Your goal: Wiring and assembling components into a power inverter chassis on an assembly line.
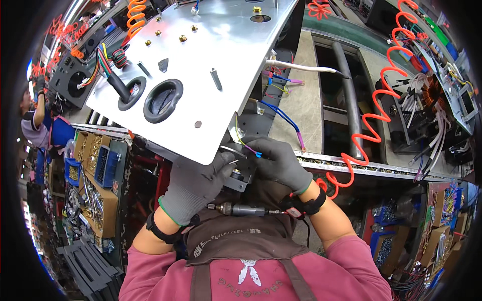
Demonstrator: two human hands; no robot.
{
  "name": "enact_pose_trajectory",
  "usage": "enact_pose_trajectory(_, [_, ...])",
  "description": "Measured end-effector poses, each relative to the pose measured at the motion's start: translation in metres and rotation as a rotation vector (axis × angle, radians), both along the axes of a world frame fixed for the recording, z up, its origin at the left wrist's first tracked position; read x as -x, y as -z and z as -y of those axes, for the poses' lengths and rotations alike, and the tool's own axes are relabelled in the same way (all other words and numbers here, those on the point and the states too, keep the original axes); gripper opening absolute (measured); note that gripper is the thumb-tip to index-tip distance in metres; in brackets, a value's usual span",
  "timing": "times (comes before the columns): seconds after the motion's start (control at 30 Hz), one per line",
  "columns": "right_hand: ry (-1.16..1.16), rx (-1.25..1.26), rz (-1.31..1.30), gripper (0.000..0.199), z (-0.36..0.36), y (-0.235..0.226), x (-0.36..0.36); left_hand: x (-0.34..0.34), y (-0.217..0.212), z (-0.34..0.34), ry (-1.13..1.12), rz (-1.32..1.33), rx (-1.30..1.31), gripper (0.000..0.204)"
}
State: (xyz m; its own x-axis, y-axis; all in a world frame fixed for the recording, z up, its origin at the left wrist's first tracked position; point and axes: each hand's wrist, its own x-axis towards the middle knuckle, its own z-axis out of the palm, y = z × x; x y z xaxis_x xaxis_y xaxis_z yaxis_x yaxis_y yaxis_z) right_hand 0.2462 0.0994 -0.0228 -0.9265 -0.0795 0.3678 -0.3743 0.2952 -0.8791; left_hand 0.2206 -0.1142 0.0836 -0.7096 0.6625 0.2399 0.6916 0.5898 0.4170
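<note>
A large silver metal panel (170, 135) with black rubber grommets (163, 101) leans over a dark metal chassis (251, 123) in front of me. Just below the panel's near corner, my left hand (198, 183), in a grey glove, is closed. A thin bright metal tip (233, 162) shows at its fingers, but what it belongs to is hidden. My gloved right hand (281, 163) is closed at the chassis edge, its fingers on a thin yellow-green wire (242, 141) with a blue terminal (258, 154). A screwdriver-like power tool (243, 209) lies across my apron.
Blue wires (281, 114) and a thick white cable (301, 65) stick out of the chassis to the right. An orange coiled hose (374, 118) hangs beyond. Bins of screws (105, 165) stand at left. Another open unit (427, 110) sits at right. A person (37, 120) is at far left.
</note>
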Motion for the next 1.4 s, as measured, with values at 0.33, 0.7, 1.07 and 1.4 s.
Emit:
enact_pose_trajectory(0.33, [-0.038, 0.060, 0.072, 0.043, -0.001, -0.001, -0.002, 0.000, 0.006, -0.003, 0.020, -0.013, -0.052, 0.019])
enact_pose_trajectory(0.7, [-0.007, 0.044, 0.054, 0.033, 0.001, -0.007, -0.008, 0.004, 0.024, -0.010, 0.014, -0.285, -0.038, 0.012])
enact_pose_trajectory(1.07, [0.031, 0.096, 0.032, 0.040, 0.007, 0.000, -0.007, 0.007, 0.041, -0.012, 0.035, -0.424, -0.058, 0.015])
enact_pose_trajectory(1.4, [-0.044, 0.131, 0.117, 0.033, 0.006, -0.009, -0.012, 0.007, 0.041, -0.015, 0.013, -0.469, 0.079, 0.015])
